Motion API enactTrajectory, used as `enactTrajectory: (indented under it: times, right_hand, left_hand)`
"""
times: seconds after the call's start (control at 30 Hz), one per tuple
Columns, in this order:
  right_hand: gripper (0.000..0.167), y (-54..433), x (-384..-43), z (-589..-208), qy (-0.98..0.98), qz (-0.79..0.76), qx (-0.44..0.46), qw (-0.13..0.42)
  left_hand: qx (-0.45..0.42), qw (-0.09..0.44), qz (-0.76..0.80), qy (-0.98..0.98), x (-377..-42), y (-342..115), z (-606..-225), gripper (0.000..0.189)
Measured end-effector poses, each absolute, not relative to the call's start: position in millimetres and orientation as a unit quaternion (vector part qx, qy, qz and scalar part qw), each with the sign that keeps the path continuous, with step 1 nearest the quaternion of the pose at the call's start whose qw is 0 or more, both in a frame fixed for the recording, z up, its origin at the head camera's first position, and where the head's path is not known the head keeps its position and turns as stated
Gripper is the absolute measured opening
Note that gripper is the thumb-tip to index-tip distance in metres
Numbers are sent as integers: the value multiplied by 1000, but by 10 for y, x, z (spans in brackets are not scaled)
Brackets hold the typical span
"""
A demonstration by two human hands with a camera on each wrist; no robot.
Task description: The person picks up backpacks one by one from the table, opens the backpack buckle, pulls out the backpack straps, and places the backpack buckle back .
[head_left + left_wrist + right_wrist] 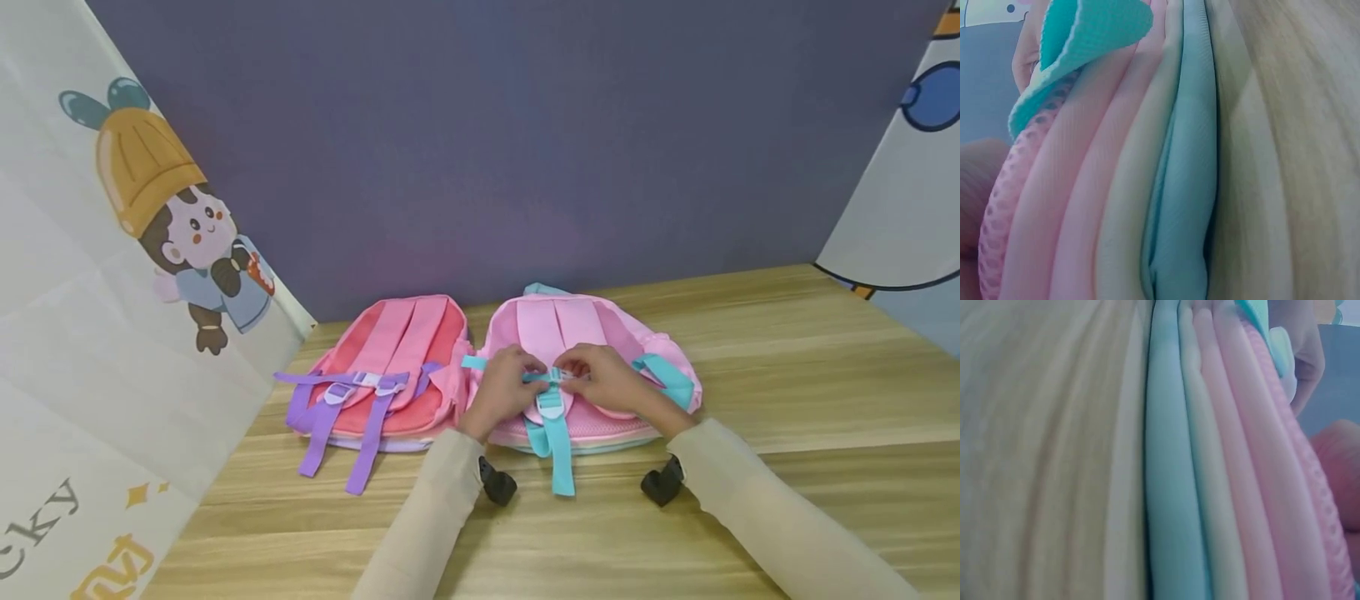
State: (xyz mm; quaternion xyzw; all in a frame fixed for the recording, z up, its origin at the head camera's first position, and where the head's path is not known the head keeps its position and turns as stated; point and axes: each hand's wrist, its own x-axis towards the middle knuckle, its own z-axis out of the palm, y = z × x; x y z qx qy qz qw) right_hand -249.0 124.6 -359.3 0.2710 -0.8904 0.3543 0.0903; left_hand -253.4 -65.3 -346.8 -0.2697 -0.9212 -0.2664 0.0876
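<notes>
A light pink backpack (pixel 622 333) lies on the table with its shoulder straps (pixel 581 323) facing up. Over it, my left hand (pixel 501 385) pinches the teal chest strap (pixel 536 377), whose loose end sticks out left of the hand. Close by, my right hand (pixel 609 382) pinches the white buckle (pixel 564 376) on the same strap; the fingertips partly cover it. Below the hands, a white adjuster (pixel 550 408) carries a hanging teal webbing strap (pixel 559 458). The wrist views mostly show the bag's layered pink, cream and teal edge (pixel 1194 156).
A coral-pink backpack (pixel 442 408) with purple straps lies directly left, touching the light pink one; its chest strap has a white buckle (pixel 367 380). Behind both stands a dark panel (pixel 525 150). A cartoon-printed white wall (pixel 112 350) borders the wooden table (pixel 787 400) on the left.
</notes>
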Motion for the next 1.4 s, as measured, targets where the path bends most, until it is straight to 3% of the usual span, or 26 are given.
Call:
enactTrajectory:
  times: [0.4,0.87,1.4]
  right_hand:
    - [24,1277,-2506,-3640,-871,389,279,111]
    - [26,1266,-2497,-3622,-870,392,277,116]
    - [26,1260,-2485,-3597,-871,391,275,111]
  left_hand:
    - [-275,64,-303,-910,-2559,-687,-3430,19]
    - [-257,116,-283,-917,-2557,-612,-3497,18]
    - [-254,117,-301,-912,-2544,-598,-3507,20]
